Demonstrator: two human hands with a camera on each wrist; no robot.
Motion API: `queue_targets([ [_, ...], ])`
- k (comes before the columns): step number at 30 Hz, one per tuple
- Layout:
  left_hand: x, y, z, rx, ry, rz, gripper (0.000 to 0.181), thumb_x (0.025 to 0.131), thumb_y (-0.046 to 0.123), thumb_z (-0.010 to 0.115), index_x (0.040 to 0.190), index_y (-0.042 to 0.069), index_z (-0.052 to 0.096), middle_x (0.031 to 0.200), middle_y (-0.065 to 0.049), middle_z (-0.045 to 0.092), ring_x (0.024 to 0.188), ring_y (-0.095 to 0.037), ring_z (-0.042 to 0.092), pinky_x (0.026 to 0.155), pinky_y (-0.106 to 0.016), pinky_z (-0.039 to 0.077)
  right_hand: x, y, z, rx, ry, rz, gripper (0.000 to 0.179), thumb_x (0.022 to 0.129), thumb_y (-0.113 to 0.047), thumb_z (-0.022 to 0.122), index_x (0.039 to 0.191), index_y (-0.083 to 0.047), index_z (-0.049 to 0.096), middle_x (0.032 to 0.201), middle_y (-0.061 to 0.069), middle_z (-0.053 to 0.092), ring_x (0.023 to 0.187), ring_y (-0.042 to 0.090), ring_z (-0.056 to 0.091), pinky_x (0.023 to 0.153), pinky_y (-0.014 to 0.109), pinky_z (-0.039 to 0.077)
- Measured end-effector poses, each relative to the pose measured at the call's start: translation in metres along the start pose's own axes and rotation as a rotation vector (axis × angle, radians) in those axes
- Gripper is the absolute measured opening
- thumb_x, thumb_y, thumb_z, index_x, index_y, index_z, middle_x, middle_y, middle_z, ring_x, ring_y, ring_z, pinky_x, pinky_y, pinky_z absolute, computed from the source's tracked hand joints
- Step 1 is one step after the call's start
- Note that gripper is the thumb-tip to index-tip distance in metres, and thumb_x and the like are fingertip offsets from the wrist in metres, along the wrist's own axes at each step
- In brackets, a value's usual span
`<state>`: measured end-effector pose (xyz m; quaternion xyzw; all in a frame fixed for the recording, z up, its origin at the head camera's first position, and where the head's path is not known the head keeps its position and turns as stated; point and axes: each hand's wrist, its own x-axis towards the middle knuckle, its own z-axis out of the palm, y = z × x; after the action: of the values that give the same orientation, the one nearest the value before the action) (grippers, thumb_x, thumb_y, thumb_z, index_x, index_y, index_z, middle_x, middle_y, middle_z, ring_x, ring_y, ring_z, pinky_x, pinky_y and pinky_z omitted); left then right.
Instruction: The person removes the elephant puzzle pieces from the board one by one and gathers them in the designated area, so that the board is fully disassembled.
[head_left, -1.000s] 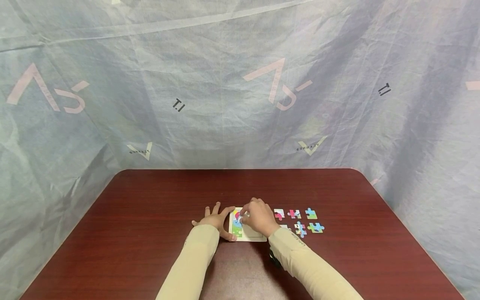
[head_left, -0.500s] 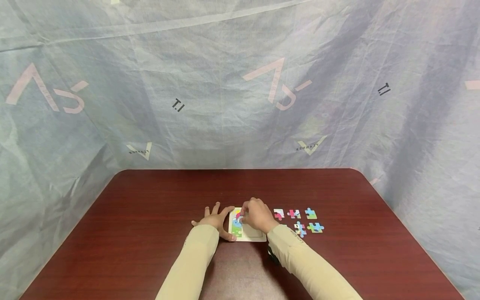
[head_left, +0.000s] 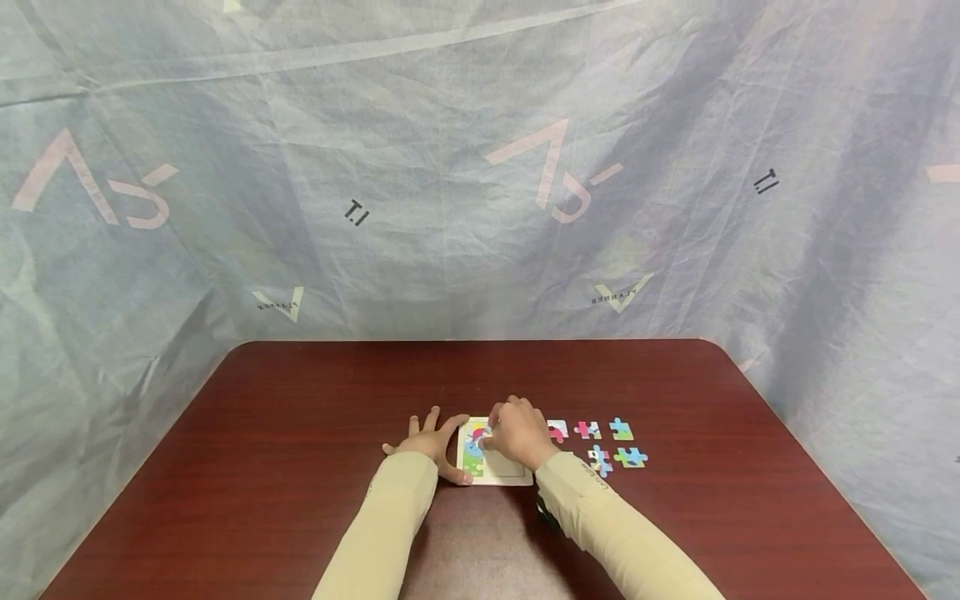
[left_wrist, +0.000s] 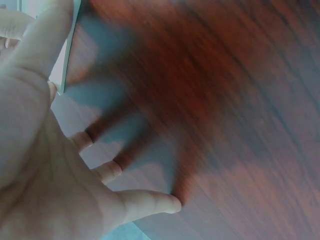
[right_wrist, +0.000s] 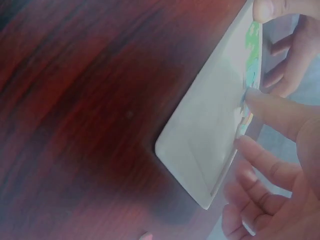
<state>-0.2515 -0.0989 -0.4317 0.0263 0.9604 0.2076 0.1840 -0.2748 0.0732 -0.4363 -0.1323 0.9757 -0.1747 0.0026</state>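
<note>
My left hand (head_left: 423,442) lies with fingers spread at the left side of a shallow white puzzle tray (head_left: 504,481). Its thumb rests on the near left corner of the rim and its index finger touches the far left corner. Colourful fitted pieces (head_left: 472,462) fill the tray's left column, showing green at the bottom and blue above. My right hand (head_left: 522,433) is over the tray, thumb and index finger pinching a jigsaw piece (right_wrist: 242,114) against the edge of that column. The right wrist view shows the bare tray floor (right_wrist: 200,135) beside it; the hand covers much of the piece.
Several loose jigsaw pieces lie in two rows right of the tray, among them a pink one (head_left: 588,430) and a blue-green one (head_left: 631,457). My right forearm partly covers the nearest. A grey cloth (head_left: 450,167) hangs behind the dark red table (head_left: 337,383).
My right thumb and index finger have shifted slightly to the right over the tray. The left hand keeps its place, and the loose pieces lie as before.
</note>
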Motion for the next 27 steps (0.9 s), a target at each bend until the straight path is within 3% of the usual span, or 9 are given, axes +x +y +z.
queue_targets([
  [2,0.007,-0.005,0.005,0.006,-0.008,-0.003,0.104,0.074,0.04,0.092,0.159,0.035,0.031,0.169,-0.012,0.013,0.154,-0.044,0.005,0.102,-0.086,0.014,-0.001,0.0,0.0,0.006,-0.004,-0.007,0.03,0.079,-0.031,0.089,0.093,-0.009,0.074,0.094,0.005,0.062,0.097,0.03,0.06,0.088,0.048,0.05],
  [4,0.006,-0.004,0.005,0.009,0.004,0.004,0.105,0.073,0.04,0.093,0.158,0.034,0.032,0.169,-0.013,0.014,0.153,-0.046,0.008,0.1,-0.087,0.016,-0.001,0.001,0.0,0.015,0.0,-0.017,0.03,0.079,-0.03,0.089,0.093,-0.008,0.075,0.094,0.006,0.062,0.097,0.03,0.06,0.087,0.048,0.05],
  [7,0.0,0.0,0.001,0.008,-0.002,0.001,0.104,0.074,0.038,0.093,0.158,0.032,0.033,0.168,-0.014,0.015,0.153,-0.046,0.009,0.102,-0.086,0.016,-0.001,0.001,0.0,0.025,0.005,-0.034,0.029,0.079,-0.029,0.09,0.093,-0.008,0.076,0.094,0.006,0.062,0.096,0.029,0.06,0.087,0.048,0.05],
  [12,-0.023,0.015,-0.014,0.003,0.0,-0.002,0.098,0.077,0.034,0.092,0.157,0.028,0.036,0.167,-0.015,0.019,0.152,-0.046,0.012,0.104,-0.083,0.018,-0.002,0.002,-0.002,0.056,0.021,-0.066,0.027,0.079,-0.025,0.09,0.094,-0.007,0.077,0.095,0.007,0.063,0.096,0.03,0.061,0.086,0.048,0.05],
  [14,-0.024,0.015,-0.014,-0.001,0.009,0.0,0.097,0.076,0.034,0.092,0.157,0.028,0.037,0.167,-0.015,0.019,0.152,-0.046,0.013,0.104,-0.083,0.018,-0.003,0.003,-0.004,0.072,0.023,-0.079,0.026,0.079,-0.023,0.089,0.095,-0.007,0.077,0.096,0.007,0.063,0.098,0.031,0.061,0.088,0.049,0.049],
  [18,-0.006,0.003,-0.002,0.008,0.025,0.004,0.101,0.074,0.038,0.093,0.157,0.031,0.035,0.168,-0.013,0.019,0.153,-0.045,0.012,0.103,-0.084,0.018,-0.004,0.006,-0.01,0.074,0.021,-0.107,0.024,0.078,-0.017,0.088,0.095,-0.005,0.077,0.097,0.008,0.064,0.101,0.033,0.061,0.091,0.051,0.048],
  [21,-0.001,0.0,0.002,0.013,0.03,0.006,0.103,0.073,0.038,0.093,0.157,0.033,0.034,0.168,-0.012,0.018,0.153,-0.045,0.012,0.102,-0.085,0.018,-0.005,0.009,-0.012,0.049,0.007,-0.118,0.022,0.078,-0.015,0.087,0.095,-0.006,0.077,0.096,0.008,0.064,0.101,0.033,0.06,0.091,0.052,0.048],
  [27,-0.012,0.007,-0.004,0.01,0.041,0.001,0.101,0.072,0.037,0.094,0.155,0.03,0.038,0.166,-0.015,0.023,0.151,-0.047,0.016,0.102,-0.084,0.019,-0.009,0.014,-0.014,0.037,-0.008,-0.132,0.025,0.076,-0.013,0.088,0.097,-0.008,0.077,0.09,0.006,0.062,0.094,0.029,0.06,0.089,0.05,0.049],
])
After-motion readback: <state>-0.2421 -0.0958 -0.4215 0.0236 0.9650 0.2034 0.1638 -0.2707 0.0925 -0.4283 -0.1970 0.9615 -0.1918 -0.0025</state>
